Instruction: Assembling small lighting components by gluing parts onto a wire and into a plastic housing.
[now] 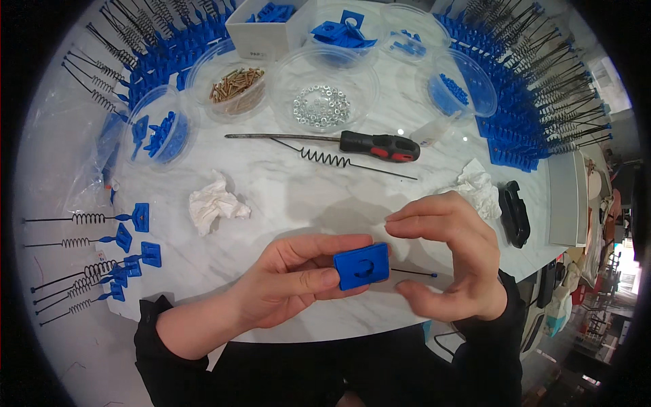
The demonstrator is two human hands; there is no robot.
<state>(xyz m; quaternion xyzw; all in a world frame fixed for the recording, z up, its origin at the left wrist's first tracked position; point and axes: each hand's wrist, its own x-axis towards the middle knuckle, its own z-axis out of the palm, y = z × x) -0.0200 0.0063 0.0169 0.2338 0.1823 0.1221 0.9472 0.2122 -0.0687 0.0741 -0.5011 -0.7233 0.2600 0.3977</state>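
My left hand pinches a small blue rectangular plastic plate between thumb and fingers. A raised or cut round shape shows in the plate's middle. To the right of it, my right hand is curved with thumb and fingers wide apart, holding nothing. Between the plate and my right hand runs a thin black rod with a blue tip; whether it joins the plate or lies on the table cannot be made out. Farther off, a black wire with a coiled spring section lies beside a screwdriver with a black and red handle.
Clear tubs hold brass-coloured screws, metal nuts and small blue parts. A white box stands behind. Blue pieces with spring wires line both sides. Crumpled tissues and a black case lie nearby.
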